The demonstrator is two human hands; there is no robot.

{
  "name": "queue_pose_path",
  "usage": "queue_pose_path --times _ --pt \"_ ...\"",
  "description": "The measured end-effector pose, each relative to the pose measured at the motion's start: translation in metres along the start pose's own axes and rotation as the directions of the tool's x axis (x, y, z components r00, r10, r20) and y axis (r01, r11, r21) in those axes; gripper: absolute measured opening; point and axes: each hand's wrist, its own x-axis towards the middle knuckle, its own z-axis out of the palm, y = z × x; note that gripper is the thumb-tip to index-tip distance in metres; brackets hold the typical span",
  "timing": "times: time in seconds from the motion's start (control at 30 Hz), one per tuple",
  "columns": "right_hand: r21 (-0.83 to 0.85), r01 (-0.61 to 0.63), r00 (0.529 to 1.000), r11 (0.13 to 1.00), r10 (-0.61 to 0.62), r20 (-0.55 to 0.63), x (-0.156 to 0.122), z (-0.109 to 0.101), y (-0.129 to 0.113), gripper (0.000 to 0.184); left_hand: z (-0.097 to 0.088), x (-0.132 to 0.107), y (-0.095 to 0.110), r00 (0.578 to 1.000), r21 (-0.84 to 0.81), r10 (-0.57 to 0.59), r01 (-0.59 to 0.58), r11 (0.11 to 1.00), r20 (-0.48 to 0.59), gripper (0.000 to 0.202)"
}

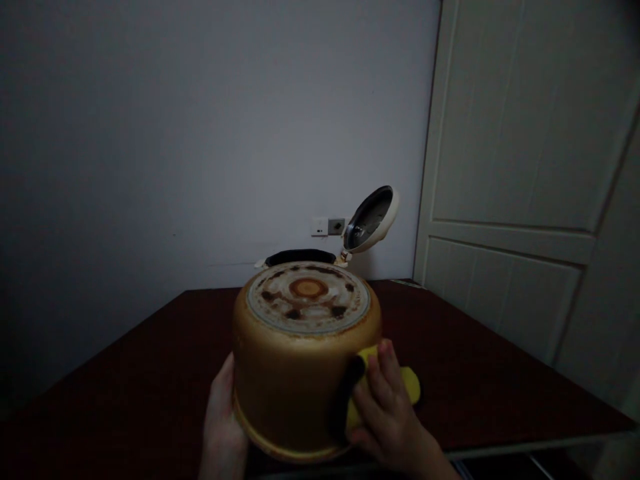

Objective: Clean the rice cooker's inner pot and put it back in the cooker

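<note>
Dim room, pale wall [200, 133] behind a dark red table [475, 373]. Pot [295, 380] is bottom-up between both hands, its stained base above the fingertips. Left hand [225, 417] has hold of its left side; most fingers are hidden, so can't tell how far they curl. Right hand [393, 420] has fingers bent over a sponge [411, 385], pressed to the pot's right. Open cooker [300, 256] sits beyond the fingers, lid [373, 219] up. I'd guess the pot's stiff, lightish, slick if wet; grip the rim below the fingers.
</note>
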Motion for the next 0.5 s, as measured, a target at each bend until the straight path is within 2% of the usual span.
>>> queue_pose_path --times 0.1,0.17,0.23,0.37,0.5 --pt "-0.101 0.195 0.973 0.976 -0.180 0.142 0.017 -0.007 -0.008 0.039 0.010 0.001 0.004 0.992 0.012 -0.127 0.128 0.992 -0.008 0.027" --pt "-0.135 0.258 0.941 0.957 -0.218 0.258 0.029 -0.009 -0.016 0.033 0.019 0.001 0.005 0.971 -0.005 -0.238 0.238 0.971 0.008 0.027" --pt "-0.140 0.289 0.917 0.947 -0.232 0.324 0.040 -0.010 -0.022 0.035 0.027 -0.003 0.003 0.965 -0.024 -0.261 0.261 0.965 0.016 0.031" --pt "-0.138 0.308 0.901 0.941 -0.242 0.360 0.057 -0.011 -0.029 0.041 0.037 -0.017 -0.004 0.993 0.013 -0.073 0.075 0.997 -0.092 0.028" --pt "-0.117 0.262 0.895 0.958 -0.195 0.402 0.075 -0.012 -0.027 0.045 0.042 -0.029 -0.010 0.970 0.146 0.122 -0.092 0.985 -0.212 0.030"
